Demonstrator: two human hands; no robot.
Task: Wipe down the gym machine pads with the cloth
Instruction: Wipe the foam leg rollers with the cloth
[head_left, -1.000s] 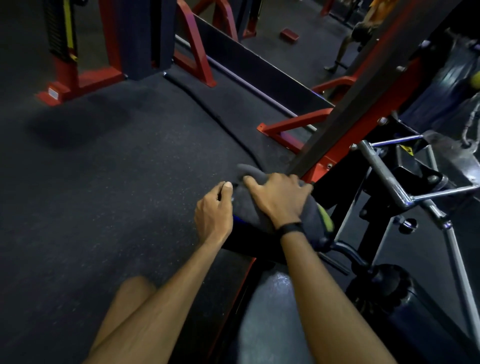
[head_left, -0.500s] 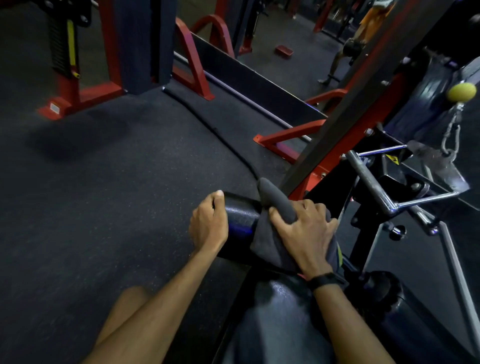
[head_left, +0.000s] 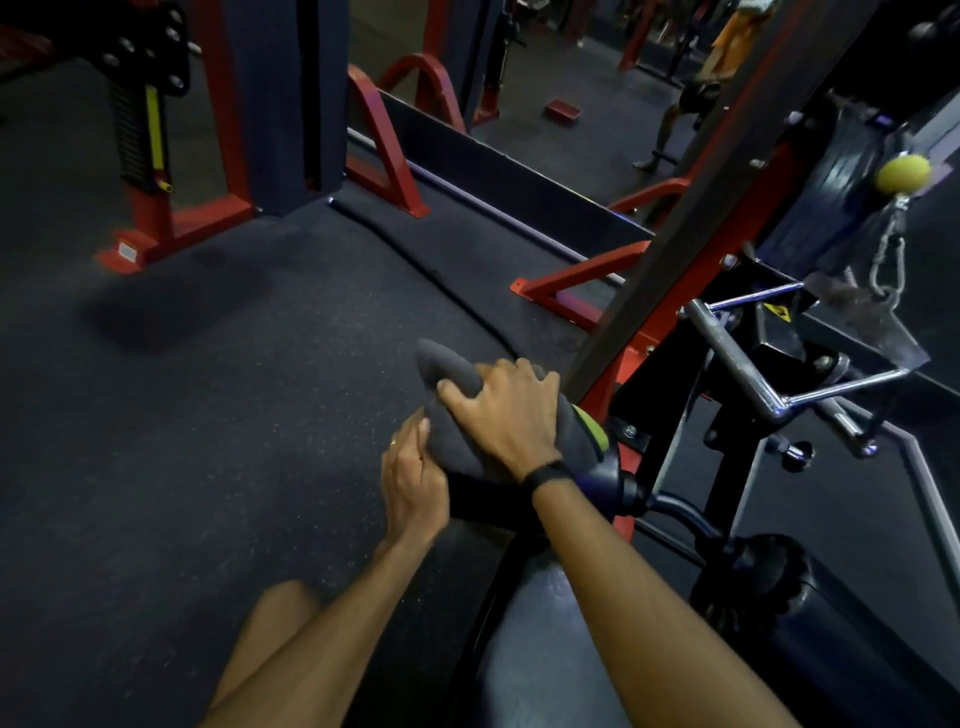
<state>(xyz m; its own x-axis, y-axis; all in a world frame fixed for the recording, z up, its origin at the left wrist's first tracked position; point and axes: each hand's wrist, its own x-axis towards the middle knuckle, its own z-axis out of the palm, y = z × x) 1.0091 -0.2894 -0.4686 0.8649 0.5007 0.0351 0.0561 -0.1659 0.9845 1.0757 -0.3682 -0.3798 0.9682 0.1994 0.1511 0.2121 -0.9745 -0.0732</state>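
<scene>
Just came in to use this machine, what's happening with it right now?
A person is wiping it down. Their right hand presses a dark grey cloth over the black roller pad, fingers curled around it. The left hand steadies the pad's outer end, touching the cloth's edge. The seat pad lies below their arms, and a chrome cable handle hangs to the right, untouched.

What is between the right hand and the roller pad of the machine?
In the head view, the grey cloth lies between them: the right hand presses it over the black roller pad, while the left hand holds the pad's end.
</scene>
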